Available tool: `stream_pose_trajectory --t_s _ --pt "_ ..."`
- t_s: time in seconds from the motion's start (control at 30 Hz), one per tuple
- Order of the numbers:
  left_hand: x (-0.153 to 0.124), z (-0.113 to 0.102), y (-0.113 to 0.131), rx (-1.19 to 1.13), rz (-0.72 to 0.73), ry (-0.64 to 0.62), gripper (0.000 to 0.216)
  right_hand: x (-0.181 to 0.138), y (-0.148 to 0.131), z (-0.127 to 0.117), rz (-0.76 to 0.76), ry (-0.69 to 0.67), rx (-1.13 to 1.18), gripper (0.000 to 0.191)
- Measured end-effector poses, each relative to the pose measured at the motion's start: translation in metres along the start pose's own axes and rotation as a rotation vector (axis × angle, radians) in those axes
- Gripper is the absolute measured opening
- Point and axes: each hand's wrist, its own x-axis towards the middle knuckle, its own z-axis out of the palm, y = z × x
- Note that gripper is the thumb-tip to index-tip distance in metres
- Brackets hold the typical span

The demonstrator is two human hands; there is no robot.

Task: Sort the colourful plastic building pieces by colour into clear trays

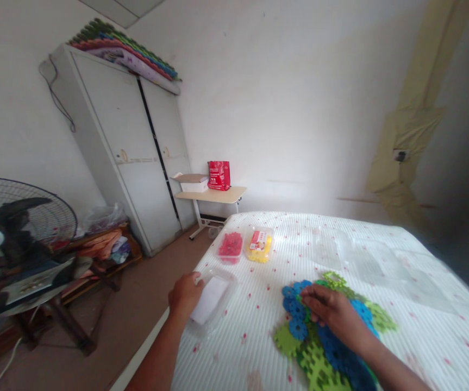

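Nearest, right: heap of green and blue toothed discs [327, 347] on red-flecked white ribbed cover [254, 317]. Right hand [336, 314] over it, fingertips drawn narrow; catch, if any, hidden. Overlapping teeth could snag, dragging neighbours. Left hand [185, 294]: fingers bent at rim of clear rectangular plastic tub [223, 314]; grip unclear. Farther: red pieces [230, 245] in clear plastic box [230, 262].

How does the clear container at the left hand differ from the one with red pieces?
The near container shows a flat white panel, while the far container holds a heap of red pieces. The left hand is on the near container's edge; neither hand touches the far container. In view, the near container looks larger than the far container. Both are see-through and rest on the white cover.
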Motion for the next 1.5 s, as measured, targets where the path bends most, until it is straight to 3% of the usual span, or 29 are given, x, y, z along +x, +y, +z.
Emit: stream_pose_trajectory --t_s 0.13,0.27,0.37,0.63,0.9,1.27,1.43,1.5 --pt "-0.012 -0.004 0.015 0.091 -0.001 0.01 0.053 0.028 -0.004 0.004 -0.2 0.068 -0.387 0.021" --pt "-0.021 0.003 0.026 0.112 0.069 -0.111 0.087 0.067 -0.024 0.02 -0.281 0.094 -0.737 0.03" --pt "-0.025 0.011 0.029 0.145 0.096 -0.195 0.098 0.092 -0.045 0.038 -0.337 0.046 -0.995 0.025" --pt "-0.026 0.02 0.035 0.236 0.121 -0.204 0.093 0.116 -0.053 0.059 -0.393 0.003 -1.094 0.033" --pt "-0.029 0.019 0.036 0.254 0.102 -0.18 0.086 0.11 -0.048 0.05 -0.425 -0.012 -1.148 0.033" --pt "-0.042 0.019 0.026 0.235 0.084 -0.178 0.088 0.037 -0.024 0.036 -0.54 -0.047 -1.279 0.026" --pt "-0.044 0.014 0.033 0.214 0.084 -0.182 0.097 0.031 -0.019 0.04 -0.53 0.013 -1.282 0.023" --pt "-0.047 0.009 0.038 0.191 0.096 -0.122 0.094 0.033 -0.018 0.041 -0.547 0.026 -1.288 0.02"
